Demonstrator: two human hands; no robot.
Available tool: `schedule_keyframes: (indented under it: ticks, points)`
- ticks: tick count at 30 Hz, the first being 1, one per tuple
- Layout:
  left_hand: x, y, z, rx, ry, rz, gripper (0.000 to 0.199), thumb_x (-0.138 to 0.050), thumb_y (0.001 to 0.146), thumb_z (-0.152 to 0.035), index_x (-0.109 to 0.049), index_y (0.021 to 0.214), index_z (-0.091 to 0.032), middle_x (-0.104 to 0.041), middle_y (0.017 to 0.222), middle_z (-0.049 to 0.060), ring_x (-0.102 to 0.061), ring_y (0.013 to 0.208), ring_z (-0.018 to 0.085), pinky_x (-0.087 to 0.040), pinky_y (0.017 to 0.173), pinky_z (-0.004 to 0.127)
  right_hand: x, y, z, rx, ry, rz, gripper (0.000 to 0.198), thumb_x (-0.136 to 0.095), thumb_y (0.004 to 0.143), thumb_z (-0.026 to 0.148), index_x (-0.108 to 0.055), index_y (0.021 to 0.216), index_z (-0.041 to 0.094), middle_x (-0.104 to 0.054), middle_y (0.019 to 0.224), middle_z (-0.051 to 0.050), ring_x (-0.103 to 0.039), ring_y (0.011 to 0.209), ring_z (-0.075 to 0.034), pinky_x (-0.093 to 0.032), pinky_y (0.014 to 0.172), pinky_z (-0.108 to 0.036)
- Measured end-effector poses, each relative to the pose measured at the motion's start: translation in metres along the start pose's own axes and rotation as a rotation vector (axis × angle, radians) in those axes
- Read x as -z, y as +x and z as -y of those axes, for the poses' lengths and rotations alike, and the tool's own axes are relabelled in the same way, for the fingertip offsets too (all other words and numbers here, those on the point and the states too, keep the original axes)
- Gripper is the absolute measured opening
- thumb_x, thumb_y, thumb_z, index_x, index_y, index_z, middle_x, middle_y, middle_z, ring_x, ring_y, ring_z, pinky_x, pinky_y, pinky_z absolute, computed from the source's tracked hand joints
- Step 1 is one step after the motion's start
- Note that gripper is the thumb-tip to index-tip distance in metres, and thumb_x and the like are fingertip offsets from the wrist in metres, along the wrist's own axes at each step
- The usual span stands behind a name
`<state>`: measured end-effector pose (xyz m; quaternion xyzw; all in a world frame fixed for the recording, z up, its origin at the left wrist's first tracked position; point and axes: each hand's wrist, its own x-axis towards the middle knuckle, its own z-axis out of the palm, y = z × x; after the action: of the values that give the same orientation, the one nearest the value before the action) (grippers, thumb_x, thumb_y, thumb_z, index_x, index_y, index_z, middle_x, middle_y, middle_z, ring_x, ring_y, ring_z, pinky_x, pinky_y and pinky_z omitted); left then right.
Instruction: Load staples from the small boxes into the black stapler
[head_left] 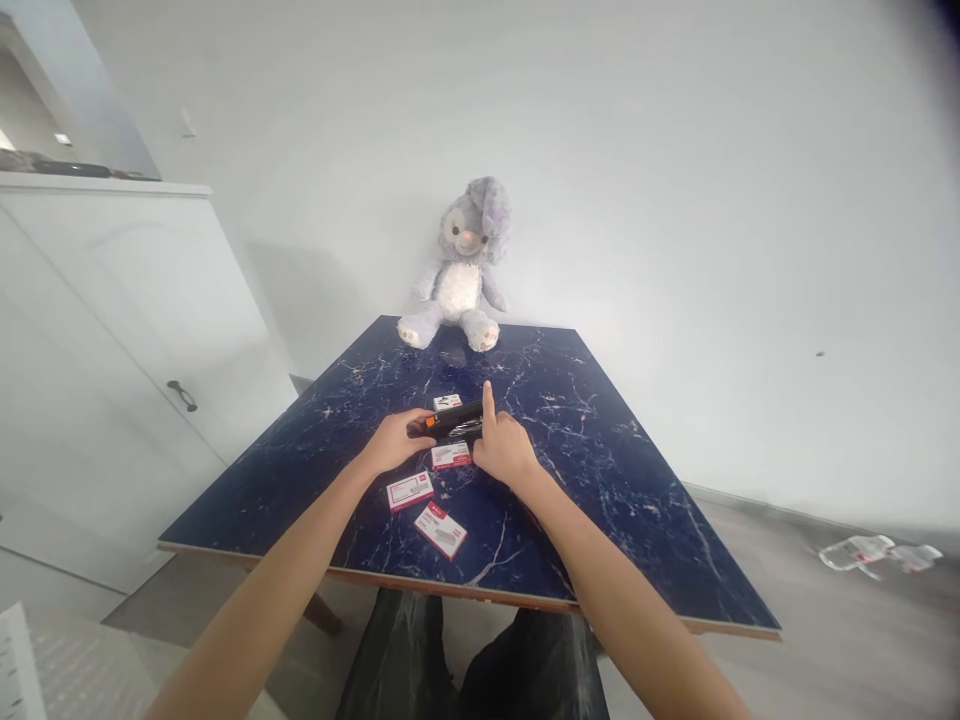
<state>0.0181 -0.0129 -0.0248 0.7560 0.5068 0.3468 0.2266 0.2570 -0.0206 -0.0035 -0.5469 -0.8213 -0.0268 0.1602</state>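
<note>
A black stapler [457, 419] with an orange patch at its left end lies crosswise between my hands above the blue marbled table [600, 480]. My left hand [396, 440] grips its left end, thumb on the near side and fingers on the far side. At the other end, my right hand [504, 445] has its fingers curled against the stapler, with the index finger pointing straight up. A small white box [448, 402] shows just behind the stapler. Nearer to me lie three red-and-white staple boxes: one close below the stapler [450, 456], another to the left [410, 492], and the nearest [441, 530] tilted.
A grey-lilac plush toy [459, 265] sits at the table's far edge against the white wall. To the left stands a white cabinet [112, 330] with a dark handle. Clear plastic packaging [877, 553] lies on the floor at right. My legs are under the near edge.
</note>
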Motion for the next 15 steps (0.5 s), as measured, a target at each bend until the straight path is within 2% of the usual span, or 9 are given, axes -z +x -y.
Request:
schedule_keyframes:
  ticks: [4,7,10,12,15]
  points:
    - [0.001,0.000,0.001,-0.010,-0.002,0.006,0.042,-0.074,0.078,-0.037,-0.068,0.118,-0.026,-0.075,0.108,0.002,-0.070,0.099,0.023,-0.051,0.091,0.035,-0.011,0.008,-0.019,0.102,0.108,-0.096,0.101,-0.049,0.075,0.014,0.010,0.156,0.003,-0.068,0.103,-0.015,-0.059,0.103,-0.029,-0.050,0.087,-0.037]
    - [0.001,-0.001,-0.001,-0.010,0.012,-0.007,0.040,-0.073,0.078,-0.038,-0.068,0.115,-0.024,-0.075,0.106,0.003,-0.070,0.097,0.024,-0.052,0.089,0.034,-0.022,0.011,-0.025,0.157,0.178,-0.114,0.100,-0.047,0.075,0.015,0.009,0.156,0.002,-0.069,0.105,-0.014,-0.055,0.108,-0.029,-0.049,0.093,-0.037]
    - [-0.003,-0.003,-0.010,-0.013,0.065,-0.041,0.048,-0.076,0.076,-0.041,-0.067,0.119,-0.023,-0.076,0.104,0.005,-0.071,0.095,0.025,-0.052,0.088,0.035,-0.032,0.013,-0.028,0.188,0.248,-0.139,0.100,-0.047,0.075,0.015,0.010,0.156,0.002,-0.068,0.115,-0.014,-0.053,0.110,-0.029,-0.047,0.099,-0.040]
    - [-0.008,-0.005,-0.018,-0.038,0.105,-0.020,0.051,-0.073,0.079,-0.044,-0.066,0.124,-0.023,-0.076,0.105,0.006,-0.070,0.096,0.026,-0.051,0.089,0.036,-0.037,0.014,-0.031,0.171,0.301,-0.178,0.098,-0.047,0.075,0.014,0.007,0.157,0.003,-0.065,0.124,-0.015,-0.054,0.113,-0.029,-0.046,0.101,-0.042]
    - [-0.013,-0.007,-0.029,-0.078,0.118,0.048,0.044,-0.054,0.093,-0.049,-0.066,0.128,-0.023,-0.075,0.112,0.008,-0.069,0.102,0.026,-0.050,0.093,0.036,-0.041,0.018,-0.039,0.044,0.426,-0.255,0.086,-0.043,0.079,0.012,-0.008,0.158,0.007,-0.064,0.128,-0.014,-0.058,0.110,-0.027,-0.047,0.099,-0.042]
